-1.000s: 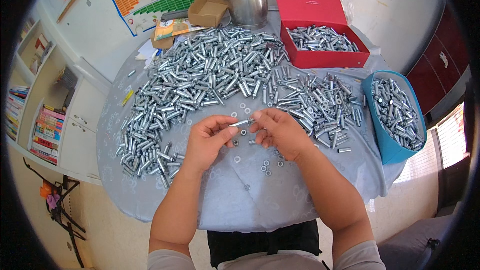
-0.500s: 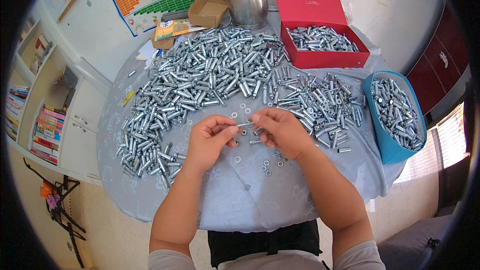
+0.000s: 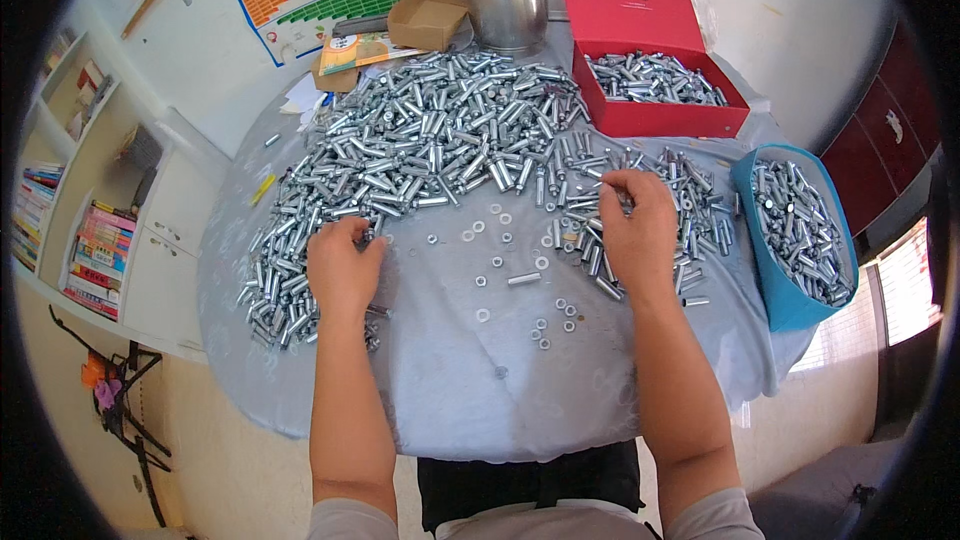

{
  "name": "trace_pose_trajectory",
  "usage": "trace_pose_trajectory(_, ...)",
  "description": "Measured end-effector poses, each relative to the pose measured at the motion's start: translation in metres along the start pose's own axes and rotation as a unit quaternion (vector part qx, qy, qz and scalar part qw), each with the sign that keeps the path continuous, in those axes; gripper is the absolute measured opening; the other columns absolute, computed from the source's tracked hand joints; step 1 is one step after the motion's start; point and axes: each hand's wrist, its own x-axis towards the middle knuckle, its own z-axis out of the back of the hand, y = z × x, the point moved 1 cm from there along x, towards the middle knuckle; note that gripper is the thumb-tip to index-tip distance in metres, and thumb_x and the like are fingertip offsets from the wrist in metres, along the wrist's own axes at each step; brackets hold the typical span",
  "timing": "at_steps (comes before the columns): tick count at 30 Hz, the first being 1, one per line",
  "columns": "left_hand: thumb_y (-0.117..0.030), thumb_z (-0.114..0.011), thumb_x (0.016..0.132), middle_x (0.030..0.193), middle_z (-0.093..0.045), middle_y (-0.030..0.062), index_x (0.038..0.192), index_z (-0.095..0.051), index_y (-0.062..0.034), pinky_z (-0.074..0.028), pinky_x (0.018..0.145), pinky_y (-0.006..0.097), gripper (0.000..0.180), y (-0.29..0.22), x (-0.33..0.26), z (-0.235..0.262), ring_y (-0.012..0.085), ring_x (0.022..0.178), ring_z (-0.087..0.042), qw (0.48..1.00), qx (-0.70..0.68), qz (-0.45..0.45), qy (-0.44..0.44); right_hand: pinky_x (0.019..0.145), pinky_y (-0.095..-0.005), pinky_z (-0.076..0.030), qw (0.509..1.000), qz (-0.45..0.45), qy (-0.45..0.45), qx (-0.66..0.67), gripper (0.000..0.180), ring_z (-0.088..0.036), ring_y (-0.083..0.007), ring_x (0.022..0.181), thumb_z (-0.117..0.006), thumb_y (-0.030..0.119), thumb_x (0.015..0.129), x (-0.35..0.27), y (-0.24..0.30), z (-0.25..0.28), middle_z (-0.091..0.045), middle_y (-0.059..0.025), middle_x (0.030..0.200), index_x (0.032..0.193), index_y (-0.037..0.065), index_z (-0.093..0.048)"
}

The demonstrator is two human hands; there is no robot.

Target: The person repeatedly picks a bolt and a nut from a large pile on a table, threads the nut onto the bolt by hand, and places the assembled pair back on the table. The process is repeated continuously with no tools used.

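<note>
On the table [image 3: 450, 405], the big pile [image 3: 430, 130] of metal bolts [image 3: 500, 176] lies far and left, the small pile [image 3: 700, 202] right. The left hand [image 3: 343, 265] is half curled at the big pile, the right hand [image 3: 640, 235] over the small one; one cannot tell if they grip anything. Each bolt seems stiff, solid, slightly slippery, best held around its middle.
</note>
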Motion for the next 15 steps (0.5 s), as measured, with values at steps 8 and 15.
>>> trace_pose_trajectory(8,-0.015,-0.075,0.078,0.086,-0.063,0.0059,0.097,-0.066,-0.0048,-0.048,0.07,0.031,0.023,-0.007,0.003,-0.007,0.018,0.079,-0.06,0.995,-0.089,0.03,0.021,0.089,-0.0422,-0.042,0.995,0.078,-0.057,0.01,0.021,-0.056,-0.0342,0.097,-0.068,0.008,0.078,-0.005,0.009,-0.007,-0.061,-0.0153,0.101,0.098,0.004,-0.064)
trace_pose_trajectory(15,-0.016,-0.058,0.096,0.093,-0.065,0.0042,0.109,-0.063,-0.0039,-0.053,0.07,0.028,0.019,-0.046,-0.014,-0.008,0.0144,0.079,-0.064,0.845,-0.511,0.043,0.154,0.071,-0.0323,-0.051,0.981,0.04,0.067,0.18,0.017,-0.063,-0.0244,0.08,-0.069,0.006,0.08,-0.021,0.032,-0.023,-0.062,-0.0136,0.095,0.096,0.002,-0.066)
